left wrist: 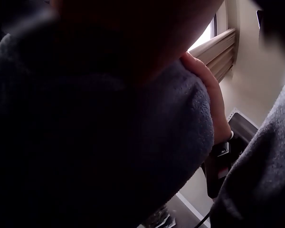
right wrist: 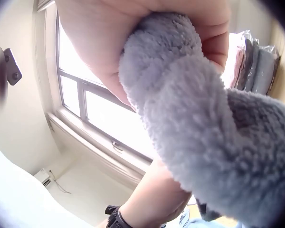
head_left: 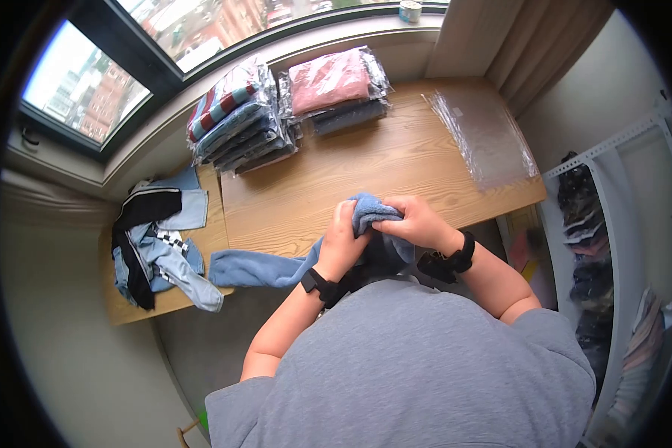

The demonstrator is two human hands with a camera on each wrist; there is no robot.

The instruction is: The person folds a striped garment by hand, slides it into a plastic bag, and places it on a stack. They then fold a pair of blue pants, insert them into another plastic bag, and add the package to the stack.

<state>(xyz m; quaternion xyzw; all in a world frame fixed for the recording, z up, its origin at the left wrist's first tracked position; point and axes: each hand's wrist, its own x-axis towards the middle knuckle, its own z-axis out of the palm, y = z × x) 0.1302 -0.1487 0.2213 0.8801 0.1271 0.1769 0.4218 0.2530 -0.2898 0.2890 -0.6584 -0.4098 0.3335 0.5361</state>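
Observation:
A fuzzy blue garment [head_left: 265, 269] is bunched between both hands near the table's front edge, one long part trailing left over the table. The left hand [head_left: 341, 243] grips its gathered top from the left. From the right, the right hand [head_left: 422, 224] pinches the same bunch, thumb on top. In the right wrist view the fleecy fabric [right wrist: 190, 104] fills the palm of the right hand [right wrist: 147, 28]. Dark, close fabric [left wrist: 180, 118] covers much of the left wrist view, with the right hand [left wrist: 206, 80] along its far side.
Bagged folded clothes [head_left: 239, 119] and a second bagged stack [head_left: 332, 86] stand by the window. Clear plastic bags [head_left: 489, 142] lie at the table's right. Loose clothes [head_left: 157, 239] are heaped at the left. A white rack [head_left: 612, 224] with garments stands at the right.

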